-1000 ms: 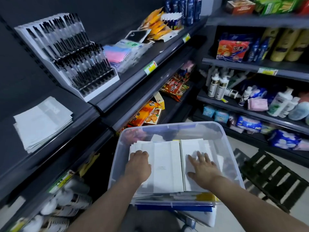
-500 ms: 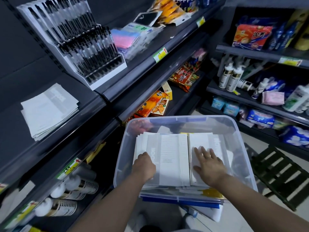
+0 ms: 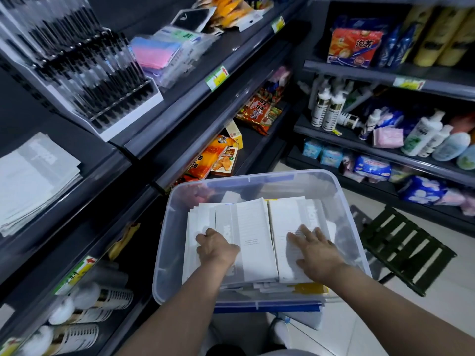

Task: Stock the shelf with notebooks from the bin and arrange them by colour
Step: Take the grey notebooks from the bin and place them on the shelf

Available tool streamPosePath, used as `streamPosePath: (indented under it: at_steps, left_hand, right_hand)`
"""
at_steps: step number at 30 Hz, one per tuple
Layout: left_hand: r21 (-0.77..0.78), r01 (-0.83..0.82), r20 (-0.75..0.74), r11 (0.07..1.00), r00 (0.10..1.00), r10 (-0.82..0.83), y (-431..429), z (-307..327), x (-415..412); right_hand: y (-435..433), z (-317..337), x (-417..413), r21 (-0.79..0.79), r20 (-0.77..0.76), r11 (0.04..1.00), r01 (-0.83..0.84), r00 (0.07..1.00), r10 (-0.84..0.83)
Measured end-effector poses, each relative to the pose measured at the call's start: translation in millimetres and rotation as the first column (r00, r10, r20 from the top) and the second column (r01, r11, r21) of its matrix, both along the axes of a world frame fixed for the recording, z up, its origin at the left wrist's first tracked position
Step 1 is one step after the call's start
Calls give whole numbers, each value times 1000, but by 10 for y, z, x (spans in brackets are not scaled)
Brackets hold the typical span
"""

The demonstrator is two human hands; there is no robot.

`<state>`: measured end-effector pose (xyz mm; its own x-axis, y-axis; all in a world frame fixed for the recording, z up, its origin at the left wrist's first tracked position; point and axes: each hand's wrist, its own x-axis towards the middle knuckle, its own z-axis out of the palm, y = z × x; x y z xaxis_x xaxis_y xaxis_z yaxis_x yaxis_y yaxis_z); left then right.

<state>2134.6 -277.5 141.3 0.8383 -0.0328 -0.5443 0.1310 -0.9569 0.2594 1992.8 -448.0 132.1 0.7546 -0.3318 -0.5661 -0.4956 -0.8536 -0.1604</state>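
Many white notebooks [image 3: 253,227] fill the clear bin [image 3: 257,176].

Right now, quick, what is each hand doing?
Left hand: closed, gripping the left notebook stack.
Right hand: open, flat on the right notebook stack.

Red snack bag [image 3: 356,46], upper right: "泡芙". Red packet [image 3: 258,113], centre: "旺旺". Print on the notebooks [image 3: 254,242] and price tags [image 3: 217,78]: too blurred to read.

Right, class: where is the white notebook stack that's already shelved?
Head view, far left: the stack lies flat on the dark shelf, below and left of the pen rack, up-left of the bin.
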Motion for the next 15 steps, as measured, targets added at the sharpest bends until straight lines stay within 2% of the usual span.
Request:
streamPosePath:
  at_steps: [10, 13, 15]
  left_hand:
    - [-97, -159, -52, 982, 987, 154, 91, 96, 148]
    - [-234, -147, -56, 961, 989, 137, 72, 128, 77]
    - [-245, -84, -15, 966, 996, 83, 79, 125, 5]
  right_hand:
    - [-20, -37, 14, 21, -15, 998, 66, 998, -65]
    - [8, -25, 24, 3, -13, 998, 69, 998, -69]
    - [20, -17, 21, -3, -11, 997, 73, 997, -73]
